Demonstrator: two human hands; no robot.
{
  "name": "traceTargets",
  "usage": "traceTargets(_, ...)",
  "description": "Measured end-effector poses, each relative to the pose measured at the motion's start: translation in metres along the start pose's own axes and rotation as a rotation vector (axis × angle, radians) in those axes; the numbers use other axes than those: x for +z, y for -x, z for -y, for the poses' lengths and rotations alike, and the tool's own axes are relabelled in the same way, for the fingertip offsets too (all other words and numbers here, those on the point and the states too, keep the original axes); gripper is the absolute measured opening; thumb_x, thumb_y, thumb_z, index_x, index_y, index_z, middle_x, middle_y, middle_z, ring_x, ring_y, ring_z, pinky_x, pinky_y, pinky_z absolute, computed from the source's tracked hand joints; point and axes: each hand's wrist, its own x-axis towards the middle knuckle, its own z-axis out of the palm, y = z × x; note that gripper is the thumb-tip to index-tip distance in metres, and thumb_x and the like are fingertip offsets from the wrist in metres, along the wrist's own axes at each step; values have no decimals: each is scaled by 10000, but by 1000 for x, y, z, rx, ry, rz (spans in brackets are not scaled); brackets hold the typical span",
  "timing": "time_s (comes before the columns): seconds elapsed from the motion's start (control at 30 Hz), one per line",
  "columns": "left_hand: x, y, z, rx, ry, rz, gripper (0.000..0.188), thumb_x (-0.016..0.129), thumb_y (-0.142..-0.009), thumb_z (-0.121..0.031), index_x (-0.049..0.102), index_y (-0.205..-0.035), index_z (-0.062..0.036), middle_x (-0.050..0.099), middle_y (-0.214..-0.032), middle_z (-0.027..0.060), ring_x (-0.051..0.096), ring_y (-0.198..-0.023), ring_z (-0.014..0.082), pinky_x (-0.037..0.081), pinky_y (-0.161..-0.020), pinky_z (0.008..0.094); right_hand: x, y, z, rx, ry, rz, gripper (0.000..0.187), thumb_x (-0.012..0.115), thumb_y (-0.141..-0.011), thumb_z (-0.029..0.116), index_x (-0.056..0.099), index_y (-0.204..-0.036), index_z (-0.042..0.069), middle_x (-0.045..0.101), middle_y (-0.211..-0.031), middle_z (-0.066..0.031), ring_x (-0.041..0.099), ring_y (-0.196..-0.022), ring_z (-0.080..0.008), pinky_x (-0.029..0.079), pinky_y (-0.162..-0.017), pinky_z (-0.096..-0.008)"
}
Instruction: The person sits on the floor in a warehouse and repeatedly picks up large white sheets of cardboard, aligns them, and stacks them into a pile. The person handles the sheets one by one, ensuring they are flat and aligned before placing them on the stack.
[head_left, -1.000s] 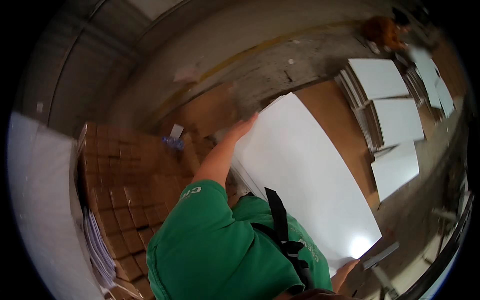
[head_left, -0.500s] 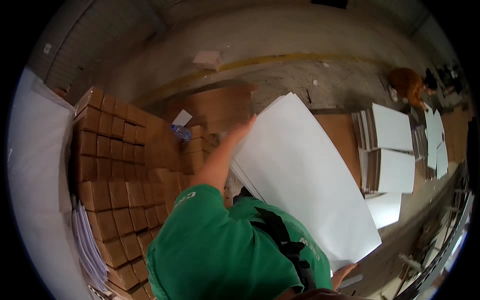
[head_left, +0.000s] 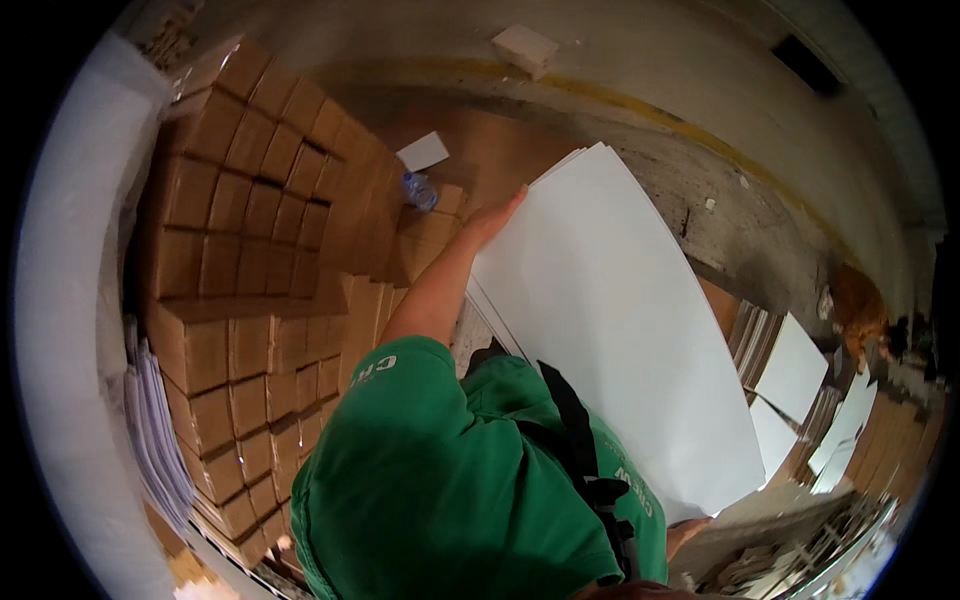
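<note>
A thin stack of large white boards (head_left: 620, 330) lies across the front of my body, tilted, its layered edges showing at the left side. My left hand (head_left: 495, 215) grips the far left edge, the thumb side toward the top and the fingers mostly hidden beneath. Close to my body, my right hand (head_left: 688, 533) holds the near edge from below; only part of it shows past the boards. Both hands bear the stack between them, against my green shirt (head_left: 430, 460).
Brown cartons (head_left: 250, 220) are piled high on the left beside a wrapped white stack (head_left: 70, 300). A plastic bottle (head_left: 420, 191) and a white sheet (head_left: 423, 151) sit beyond. At right are more white boards (head_left: 793, 368) and a crouching person in orange-brown (head_left: 858, 310). A pale carton (head_left: 525, 50) lies on the floor.
My view has turned left, so the cartons and bottle appear further in and the board stacks with the other person have shifted right and down. Both hands still hold the white boards.
</note>
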Motion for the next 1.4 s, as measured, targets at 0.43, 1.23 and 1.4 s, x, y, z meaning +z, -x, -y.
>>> traceTargets(0.43,75,115,187,-473,304,-116,1074,388,-673,-795,362,-1277,93,351,-1341,241,342,-1251,323,314,-989,368,94,12,127,-190,148,151,774,366,-874,534,87,-1403,43,150,-1440,-176,227,-1298,-318,212,-1048,-423)
traceTargets(1.23,213,-103,547,-418,502,-333,935,438,-747,-700,338,-1321,32,306,-1391,173,304,-1271,277,247,-1029,345,332,-209,-58,-255,319,167,763,343,-866,593,180,-1397,69,225,-1431,-114,258,-1286,-274,206,-1055,-389)
traceTargets(1.4,228,-140,579,-514,476,-296,938,406,-752,-715,336,-1324,26,309,-1389,178,298,-1275,287,244,-1029,352,379,-219,-65,-270,371,166,789,353,-848,615,193,-1395,70,208,-1435,-135,244,-1292,-295,208,-1051,-413)
